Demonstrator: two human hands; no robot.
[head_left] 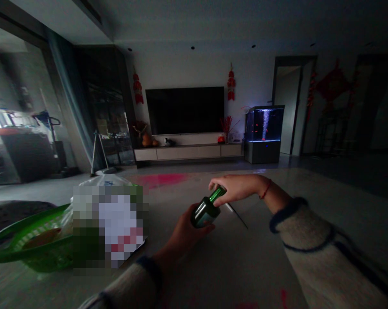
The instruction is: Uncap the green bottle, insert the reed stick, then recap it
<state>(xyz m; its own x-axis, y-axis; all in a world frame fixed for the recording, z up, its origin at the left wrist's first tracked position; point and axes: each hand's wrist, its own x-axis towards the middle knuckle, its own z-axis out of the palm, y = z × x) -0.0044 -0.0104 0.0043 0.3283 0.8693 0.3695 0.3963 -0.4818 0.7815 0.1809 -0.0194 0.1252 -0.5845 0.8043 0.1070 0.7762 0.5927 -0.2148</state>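
Observation:
A green bottle (201,213) with a pale label is held tilted in front of me, its top leaning to the right. My left hand (186,229) is wrapped around its body from below and the left. At the upper end, the fingers of my right hand (237,188) close on the shiny green neck or cap (217,195); I cannot tell which of the two it is. Just under my right hand a thin dark stick with a pale end (237,215) shows on the table; its kind is unclear.
On the left stands a green plastic basket (49,257) with a clear plastic bag (105,180) in it. Beside it is a blurred white and red package (121,227). A pink patch (163,179) marks the table's far side. Beyond are a television (185,111) and a lit fish tank (265,124).

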